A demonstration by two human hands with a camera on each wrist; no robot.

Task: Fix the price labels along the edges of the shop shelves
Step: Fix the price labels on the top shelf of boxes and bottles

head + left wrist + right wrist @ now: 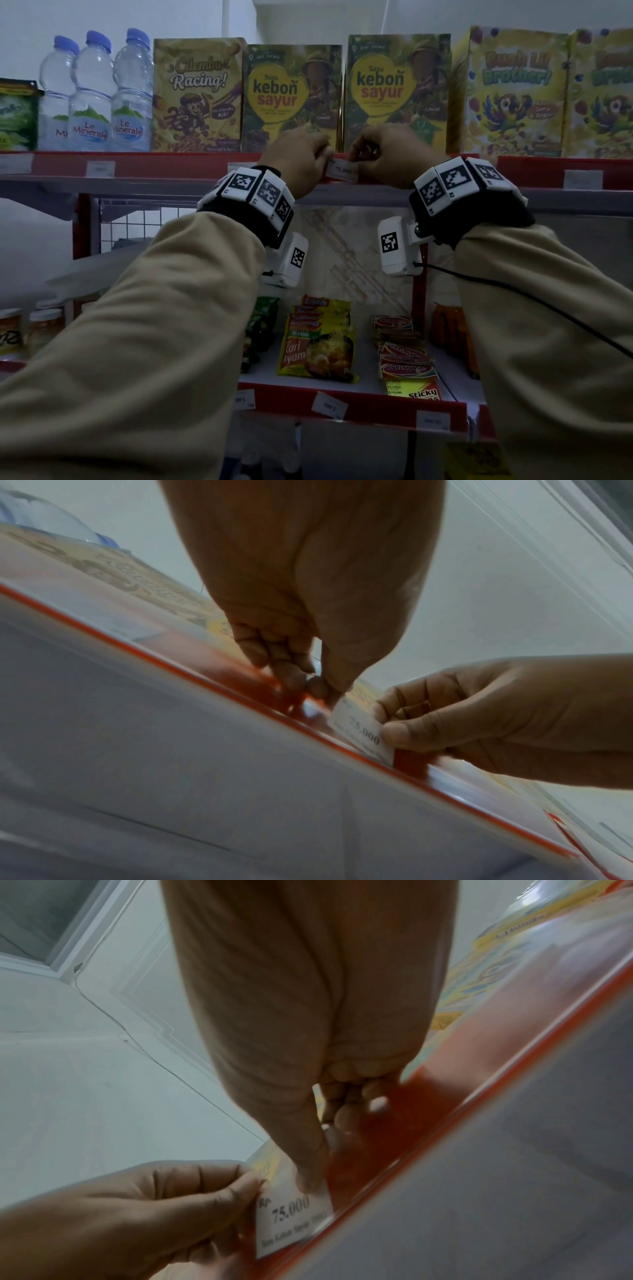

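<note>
Price label (343, 170), a small white slip printed "Rp. 75.000", sits against the red front edge of the top shelf (164, 164), directly below the gap between two "Susu kebon sayur" boxes (291, 97). That shelf is the largest thing in view, carrying from left to right three Le Minerale water bottles (92, 92), a "Cilembu Racing!" cereal box (197, 94), the two sayur boxes and yellow boxes with a parrot picture (513, 92). Other pale labels sit along the same red edge. A lower shelf (359, 406) holds "Kari Ayam" noodle packets (317, 342) and stacked Montana packets (406, 353), with more labels on its red front. Two arms in beige sleeves (154, 325) reach up, each wrist wearing a black band with white marker tiles. The left hand (299, 157) pinches the label's left upper corner between thumb and curled fingers; the right hand (387, 154) pinches its right upper edge the same way, thumb pressed on the paper face. The hands are close together, with the label spanning the gap between them.
</note>
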